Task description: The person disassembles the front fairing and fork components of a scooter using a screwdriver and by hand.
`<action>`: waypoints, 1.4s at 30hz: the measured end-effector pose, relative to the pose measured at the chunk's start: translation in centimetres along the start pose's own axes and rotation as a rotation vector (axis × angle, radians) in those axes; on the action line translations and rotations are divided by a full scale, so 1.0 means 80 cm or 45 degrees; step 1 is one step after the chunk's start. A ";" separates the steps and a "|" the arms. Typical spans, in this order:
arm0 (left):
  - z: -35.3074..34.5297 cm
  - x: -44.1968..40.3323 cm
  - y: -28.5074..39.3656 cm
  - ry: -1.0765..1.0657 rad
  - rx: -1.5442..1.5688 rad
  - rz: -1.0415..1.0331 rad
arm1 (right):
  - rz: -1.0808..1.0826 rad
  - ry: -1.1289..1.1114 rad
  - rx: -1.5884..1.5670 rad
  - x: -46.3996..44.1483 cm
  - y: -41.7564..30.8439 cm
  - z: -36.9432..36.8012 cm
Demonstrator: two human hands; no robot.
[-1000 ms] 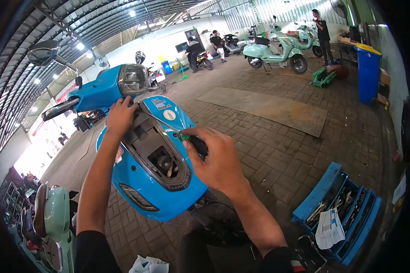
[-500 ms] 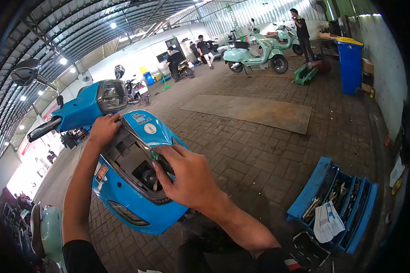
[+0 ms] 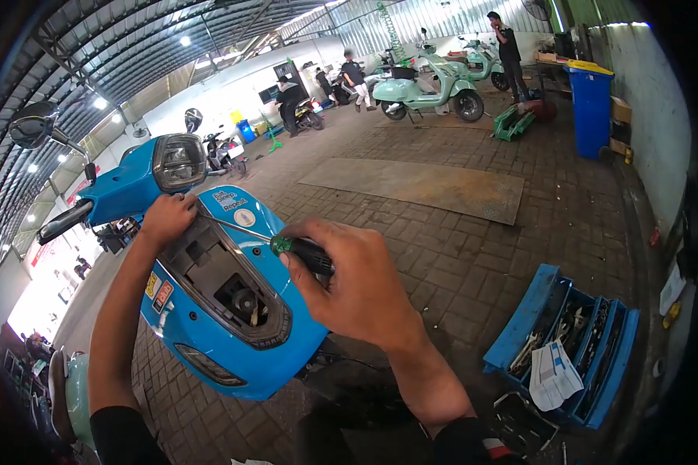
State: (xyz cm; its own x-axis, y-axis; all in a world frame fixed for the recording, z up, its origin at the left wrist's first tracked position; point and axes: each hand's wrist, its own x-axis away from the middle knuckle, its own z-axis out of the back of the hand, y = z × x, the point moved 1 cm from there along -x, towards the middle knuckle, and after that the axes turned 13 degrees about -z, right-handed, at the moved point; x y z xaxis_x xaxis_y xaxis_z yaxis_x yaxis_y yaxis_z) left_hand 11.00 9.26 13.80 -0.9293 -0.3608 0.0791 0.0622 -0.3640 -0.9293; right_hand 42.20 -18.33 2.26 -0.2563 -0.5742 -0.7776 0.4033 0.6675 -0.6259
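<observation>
A blue scooter (image 3: 233, 364) stands before me with its under-seat opening (image 3: 283, 329) uncovered. My right hand (image 3: 357, 283) is closed around a screwdriver (image 3: 283, 245) with a green and black handle. Its thin metal shaft slants left over the opening's edge, toward my left hand. At the front end of the opening rests my left hand (image 3: 169, 219), its fingers bent and close together beside the screwdriver's tip. What those fingers pinch, if anything, is hidden. Inside the opening a dark round part (image 3: 245, 301) shows.
At right on the brick floor sits an open blue toolbox (image 3: 520, 329) holding tools and a paper sheet (image 3: 554, 376). A metal plate (image 3: 419, 190) lies ahead. Farther off are mint-green scooters (image 3: 419, 93), a blue bin (image 3: 592, 112) and several people. The scooter's handlebar and mirror (image 3: 35, 125) rise at left.
My right hand has moved right and back from the opening with the screwdriver, whose shaft now shows. My left hand stays at the opening's front end. The whole view has shifted slightly.
</observation>
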 end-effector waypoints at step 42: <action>-0.032 0.039 -0.018 0.079 0.060 -0.137 | -0.031 -0.070 -0.164 -0.027 0.038 0.009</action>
State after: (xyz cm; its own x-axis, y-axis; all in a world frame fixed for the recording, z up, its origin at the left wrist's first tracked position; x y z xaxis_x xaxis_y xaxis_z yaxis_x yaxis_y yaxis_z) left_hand 7.05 10.88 14.48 -0.9521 -0.2644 0.1533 -0.0230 -0.4381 -0.8986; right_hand 44.58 -15.43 2.09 -0.2144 -0.6141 -0.7595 0.2806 0.7061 -0.6501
